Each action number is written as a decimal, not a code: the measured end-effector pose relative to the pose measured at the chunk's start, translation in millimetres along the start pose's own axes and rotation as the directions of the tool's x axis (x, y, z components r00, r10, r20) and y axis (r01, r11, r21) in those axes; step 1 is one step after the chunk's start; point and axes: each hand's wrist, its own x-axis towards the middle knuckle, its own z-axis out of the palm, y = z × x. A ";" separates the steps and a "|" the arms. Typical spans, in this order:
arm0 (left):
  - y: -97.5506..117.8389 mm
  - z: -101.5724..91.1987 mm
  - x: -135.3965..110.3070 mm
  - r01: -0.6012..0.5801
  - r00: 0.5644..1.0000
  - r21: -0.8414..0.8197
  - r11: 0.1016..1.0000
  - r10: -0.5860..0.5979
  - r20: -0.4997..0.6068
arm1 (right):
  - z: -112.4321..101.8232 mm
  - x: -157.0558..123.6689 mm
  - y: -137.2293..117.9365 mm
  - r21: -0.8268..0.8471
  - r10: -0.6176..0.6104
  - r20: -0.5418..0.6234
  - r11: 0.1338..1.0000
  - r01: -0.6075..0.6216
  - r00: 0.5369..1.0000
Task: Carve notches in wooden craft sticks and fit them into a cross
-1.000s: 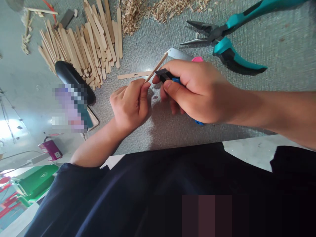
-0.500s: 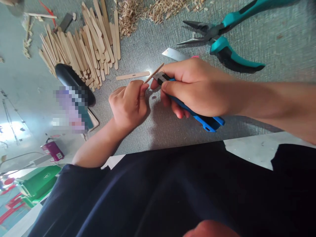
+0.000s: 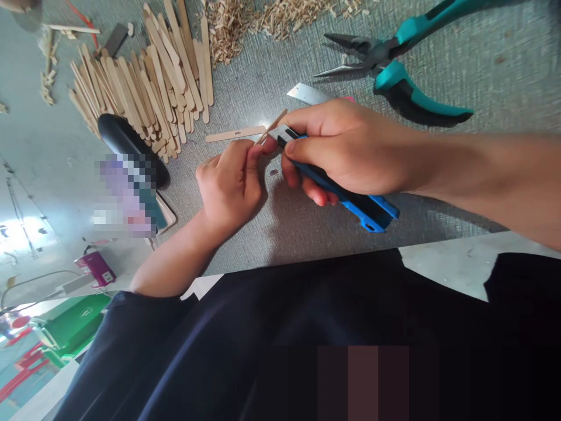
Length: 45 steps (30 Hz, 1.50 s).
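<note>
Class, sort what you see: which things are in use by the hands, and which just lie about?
In use: left hand, thin stick, right hand, blue knife.
Lying about: pliers, stick pile, ruler, shavings, flat stick.

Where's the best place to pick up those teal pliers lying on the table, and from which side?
Grip the teal pliers by their teal-covered handles, coming from above on the right. The pointed nose faces left, and the handles lie splayed apart, so one hand would probably squeeze them together.
</note>
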 end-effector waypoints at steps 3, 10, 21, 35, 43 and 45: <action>8.3 -3.3 3.5 -0.014 1.000 0.001 1.000 0.014 -0.011 | 1.9 0.3 2.0 0.033 -0.004 0.009 0.999 0.003 1.000; 14.2 -1.3 5.7 0.206 0.979 -0.080 0.975 -0.205 0.022 | 6.4 9.0 14.9 0.180 -0.072 -0.007 0.981 0.072 0.997; 3.4 1.2 0.0 0.284 0.957 -0.141 0.948 -0.273 0.095 | 4.5 11.8 19.4 0.121 -0.106 -0.033 0.987 0.110 0.994; 15.9 -7.0 5.5 0.138 0.990 -0.042 0.989 -0.138 0.004 | 4.6 15.2 25.7 0.061 -0.135 -0.042 0.989 0.137 0.990; 9.4 1.7 6.2 0.051 0.995 -0.070 0.996 -0.056 -0.079 | 3.1 15.0 16.4 0.130 -0.043 -0.007 0.991 0.043 0.999; 8.2 1.4 4.6 0.062 0.995 -0.105 0.993 -0.070 -0.068 | 1.6 15.4 15.8 0.154 -0.024 0.023 0.988 0.020 0.999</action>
